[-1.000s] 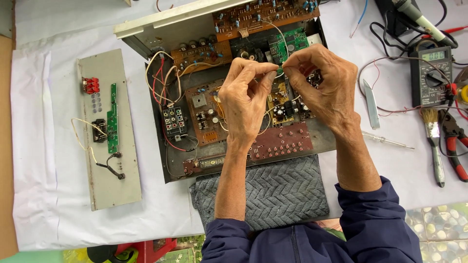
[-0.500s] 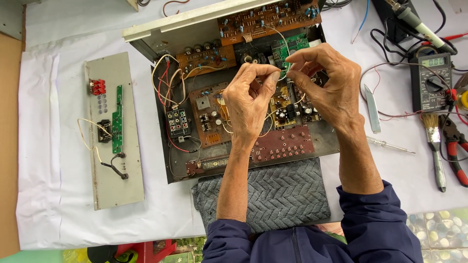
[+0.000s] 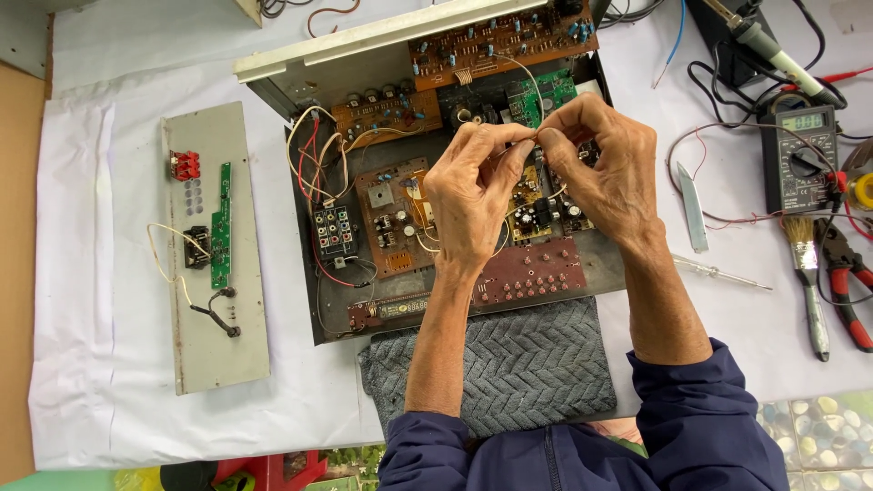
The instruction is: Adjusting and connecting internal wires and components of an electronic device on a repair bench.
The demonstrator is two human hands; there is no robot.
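White wire loops up from the open amplifier chassis on the table; your left hand and right hand pinch its end between closed fingertips. Keep it slack, clear of the green circuit board.

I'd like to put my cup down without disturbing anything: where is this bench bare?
The white cloth is bare left of the grey panel, and between the panel and the open chassis. Right of the chassis, tools crowd it: multimeter, brush, pliers.
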